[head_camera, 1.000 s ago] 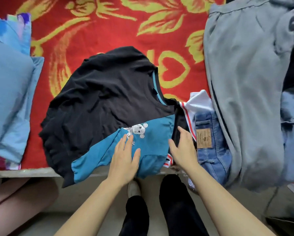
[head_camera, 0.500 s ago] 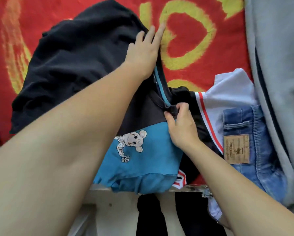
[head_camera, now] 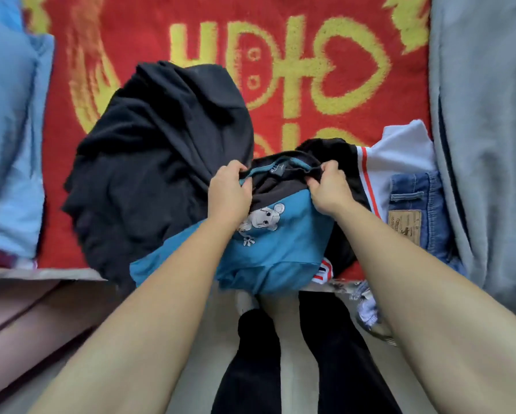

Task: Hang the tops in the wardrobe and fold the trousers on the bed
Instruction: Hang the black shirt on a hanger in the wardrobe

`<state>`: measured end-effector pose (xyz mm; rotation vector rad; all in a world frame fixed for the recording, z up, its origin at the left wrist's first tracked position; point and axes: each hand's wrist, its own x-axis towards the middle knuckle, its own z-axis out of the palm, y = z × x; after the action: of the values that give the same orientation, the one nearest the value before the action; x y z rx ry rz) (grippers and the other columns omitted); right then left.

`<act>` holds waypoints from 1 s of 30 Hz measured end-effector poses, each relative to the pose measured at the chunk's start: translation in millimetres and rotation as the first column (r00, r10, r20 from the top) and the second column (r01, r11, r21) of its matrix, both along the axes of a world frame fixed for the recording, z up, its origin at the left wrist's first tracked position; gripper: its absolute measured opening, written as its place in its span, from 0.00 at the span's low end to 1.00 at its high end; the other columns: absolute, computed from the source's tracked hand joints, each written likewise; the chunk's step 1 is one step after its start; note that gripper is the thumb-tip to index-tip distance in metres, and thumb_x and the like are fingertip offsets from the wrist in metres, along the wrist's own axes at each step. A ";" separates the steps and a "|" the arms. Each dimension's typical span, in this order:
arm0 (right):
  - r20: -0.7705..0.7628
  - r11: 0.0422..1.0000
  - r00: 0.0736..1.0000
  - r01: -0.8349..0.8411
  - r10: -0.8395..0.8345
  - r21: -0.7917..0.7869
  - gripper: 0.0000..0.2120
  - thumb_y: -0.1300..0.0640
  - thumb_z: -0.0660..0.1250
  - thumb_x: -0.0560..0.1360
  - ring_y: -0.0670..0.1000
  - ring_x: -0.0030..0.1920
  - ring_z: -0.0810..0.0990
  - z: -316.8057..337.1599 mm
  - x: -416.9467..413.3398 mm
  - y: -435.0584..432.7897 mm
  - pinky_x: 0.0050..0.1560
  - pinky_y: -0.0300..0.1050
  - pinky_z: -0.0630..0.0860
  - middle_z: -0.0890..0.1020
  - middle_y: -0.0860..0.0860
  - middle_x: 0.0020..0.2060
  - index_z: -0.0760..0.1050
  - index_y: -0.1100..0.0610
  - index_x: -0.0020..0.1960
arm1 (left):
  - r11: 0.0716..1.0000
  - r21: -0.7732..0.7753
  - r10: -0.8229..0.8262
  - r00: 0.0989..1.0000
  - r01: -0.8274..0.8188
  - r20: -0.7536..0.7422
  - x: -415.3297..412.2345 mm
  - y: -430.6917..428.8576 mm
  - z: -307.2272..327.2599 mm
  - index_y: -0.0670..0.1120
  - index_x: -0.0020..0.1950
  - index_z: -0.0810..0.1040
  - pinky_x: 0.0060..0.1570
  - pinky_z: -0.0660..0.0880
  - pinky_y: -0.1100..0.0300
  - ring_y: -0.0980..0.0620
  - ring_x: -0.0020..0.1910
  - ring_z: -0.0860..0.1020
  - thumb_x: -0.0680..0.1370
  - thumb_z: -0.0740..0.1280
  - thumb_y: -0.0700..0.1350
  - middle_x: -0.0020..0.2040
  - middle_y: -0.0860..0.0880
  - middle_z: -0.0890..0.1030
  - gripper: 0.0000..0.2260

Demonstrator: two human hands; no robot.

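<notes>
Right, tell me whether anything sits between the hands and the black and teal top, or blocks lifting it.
Nothing visible does. The left hand and the right hand both grip the black and teal mouse-print top at its neckline, and no other garment lies over it. The wardrobe is out of view.

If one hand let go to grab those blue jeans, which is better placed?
Probably the right hand: the jeans lie just on its side, while the left hand grips the top farther away.

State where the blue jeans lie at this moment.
In the head view, the blue jeans lie at the right, near the front edge of the bed, beside the white red-striped top and just left of the grey garment.
</notes>
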<state>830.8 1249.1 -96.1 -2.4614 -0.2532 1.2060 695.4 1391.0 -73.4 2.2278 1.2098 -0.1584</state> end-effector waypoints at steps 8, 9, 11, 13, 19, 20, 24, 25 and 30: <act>0.115 0.994 0.988 0.093 -0.098 0.049 0.17 0.63 0.57 0.77 0.62 0.51 0.78 134.4 -121.4 -3.0 0.45 0.49 0.67 0.77 0.53 0.48 0.63 0.55 0.65 | 0.897 -0.114 0.438 0.894 -0.427 0.094 -157.6 -38.9 124.5 0.43 0.52 0.80 0.52 0.70 0.59 0.45 0.51 0.77 0.74 0.66 0.35 0.51 0.43 0.79 0.09; 0.086 0.990 0.990 0.106 -0.114 0.095 0.21 0.64 0.57 0.77 0.61 0.53 0.78 154.1 -140.6 -7.6 0.47 0.50 0.69 0.77 0.52 0.50 0.63 0.54 0.69 | 0.882 -0.107 0.469 0.875 -0.459 0.118 -174.5 -39.2 141.8 0.43 0.51 0.80 0.51 0.70 0.59 0.46 0.50 0.77 0.74 0.66 0.35 0.50 0.44 0.79 0.09; 0.043 0.981 0.995 0.077 -0.086 0.178 0.24 0.65 0.58 0.76 0.58 0.59 0.76 190.9 -174.9 -13.1 0.58 0.49 0.70 0.79 0.53 0.58 0.69 0.52 0.70 | 0.847 -0.077 0.531 0.830 -0.526 0.172 -205.3 -35.2 178.5 0.44 0.51 0.80 0.51 0.71 0.58 0.48 0.48 0.77 0.74 0.67 0.35 0.49 0.46 0.79 0.08; 0.011 0.972 0.998 0.061 -0.065 0.226 0.19 0.64 0.59 0.76 0.57 0.62 0.76 224.2 -202.2 -13.5 0.61 0.46 0.69 0.79 0.55 0.61 0.76 0.54 0.65 | 0.811 -0.068 0.578 0.777 -0.582 0.248 -232.8 -28.7 218.3 0.44 0.51 0.79 0.51 0.72 0.60 0.49 0.48 0.77 0.74 0.68 0.34 0.50 0.47 0.79 0.09; -0.012 0.843 0.983 -0.151 0.183 0.516 0.08 0.52 0.63 0.78 0.54 0.50 0.80 341.0 -226.6 27.9 0.52 0.51 0.74 0.83 0.52 0.48 0.77 0.55 0.51 | 0.629 -0.018 0.663 0.525 -0.777 0.534 -291.2 -12.7 349.7 0.50 0.48 0.77 0.44 0.68 0.77 0.64 0.41 0.76 0.71 0.71 0.35 0.43 0.55 0.80 0.12; 0.017 0.785 0.973 -0.198 0.232 0.586 0.08 0.49 0.65 0.77 0.49 0.48 0.80 362.8 -226.0 36.4 0.49 0.48 0.75 0.83 0.49 0.45 0.77 0.52 0.49 | 0.588 -0.007 0.655 0.471 -0.809 0.591 -299.3 -16.1 368.6 0.51 0.48 0.77 0.44 0.69 0.76 0.66 0.41 0.76 0.70 0.72 0.35 0.43 0.57 0.79 0.12; 0.157 0.581 0.918 -0.355 0.364 0.732 0.08 0.46 0.66 0.75 0.45 0.39 0.78 430.8 -227.8 56.1 0.39 0.42 0.72 0.81 0.45 0.38 0.76 0.49 0.43 | 0.402 -0.013 0.593 0.250 -0.915 0.766 -327.6 -62.1 421.3 0.58 0.45 0.77 0.44 0.71 0.74 0.65 0.44 0.78 0.70 0.73 0.38 0.42 0.62 0.80 0.14; 0.160 0.537 0.903 -0.372 0.400 0.757 0.05 0.48 0.67 0.75 0.41 0.39 0.78 441.4 -232.4 56.6 0.38 0.38 0.72 0.81 0.44 0.37 0.76 0.49 0.43 | 0.344 -0.033 0.589 0.188 -0.938 0.786 -334.2 -79.8 429.4 0.59 0.45 0.77 0.44 0.71 0.74 0.64 0.44 0.78 0.70 0.73 0.40 0.42 0.63 0.80 0.14; 0.104 0.366 0.805 -0.375 0.583 0.852 0.05 0.59 0.65 0.75 0.36 0.37 0.77 484.8 -291.3 50.4 0.39 0.32 0.71 0.82 0.45 0.37 0.79 0.52 0.43 | 0.087 -0.073 0.509 -0.019 -0.994 0.860 -381.9 -161.8 470.0 0.61 0.45 0.79 0.43 0.74 0.69 0.61 0.42 0.80 0.69 0.73 0.43 0.43 0.60 0.82 0.12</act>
<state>539.6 1299.5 388.7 -1.3581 -1.2684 1.1310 313.5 1229.2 396.6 1.0661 2.0002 1.7574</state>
